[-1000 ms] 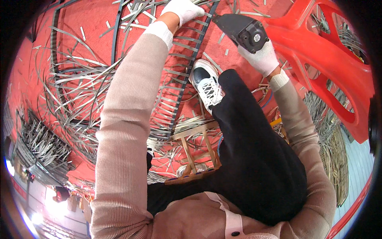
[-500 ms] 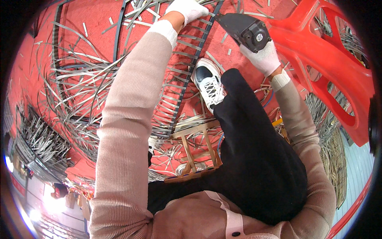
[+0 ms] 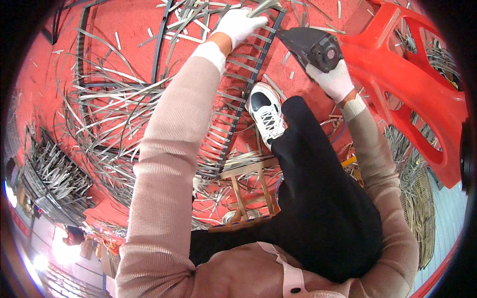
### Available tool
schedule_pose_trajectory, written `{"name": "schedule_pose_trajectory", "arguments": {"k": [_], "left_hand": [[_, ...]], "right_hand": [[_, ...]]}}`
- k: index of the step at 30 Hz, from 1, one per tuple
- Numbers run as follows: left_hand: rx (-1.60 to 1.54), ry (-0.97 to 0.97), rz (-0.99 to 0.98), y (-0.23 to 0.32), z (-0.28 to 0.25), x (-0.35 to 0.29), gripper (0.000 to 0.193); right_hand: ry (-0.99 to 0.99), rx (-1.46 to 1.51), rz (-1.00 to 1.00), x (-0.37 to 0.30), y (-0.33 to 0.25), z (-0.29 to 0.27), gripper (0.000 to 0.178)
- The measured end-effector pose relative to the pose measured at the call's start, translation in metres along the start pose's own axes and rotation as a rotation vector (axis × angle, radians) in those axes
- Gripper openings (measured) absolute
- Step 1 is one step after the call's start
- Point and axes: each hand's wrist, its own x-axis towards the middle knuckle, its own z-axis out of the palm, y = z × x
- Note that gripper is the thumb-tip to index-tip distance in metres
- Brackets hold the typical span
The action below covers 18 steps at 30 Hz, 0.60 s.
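Your shoe (image 3: 267, 113) pinned the dark frame (image 3: 251, 79) to the red floor (image 3: 124, 30). Your right hand (image 3: 337, 80) gripped the black power tool (image 3: 312, 45), fingers clamped around it; your left hand (image 3: 239, 24) closed on a grey strip (image 3: 262, 6). You did best keeping that strip taut.

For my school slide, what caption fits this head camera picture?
Gloved left hand grips a grey strip on a dark frame while the right hand holds a black power tool.

Red floor (image 3: 124, 25), red plastic chair (image 3: 417, 84)
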Motion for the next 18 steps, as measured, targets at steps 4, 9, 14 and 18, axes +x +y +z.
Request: {"name": "schedule_pose_trajectory", "arguments": {"k": [4, 9, 14, 18], "left_hand": [[-0.734, 0.412, -0.258, -0.031, -0.024, -0.022, 0.040], [-0.342, 0.884, -0.561, -0.076, -0.079, -0.030, 0.034], [-0.879, 0.662, -0.393, -0.046, -0.081, -0.037, 0.023], [-1.042, 0.505, -0.378, 0.006, -0.066, -0.071, 0.024]], "right_hand": [[0.090, 0.207, 0.080, -0.023, 0.016, -0.010, 0.032], [0.211, -0.422, 0.203, -0.065, 0.041, -0.029, 0.027], [0.327, -0.822, 0.241, -0.098, 0.079, -0.024, 0.072], [0.260, -0.721, 0.290, -0.110, 0.101, -0.013, 0.079]]}}
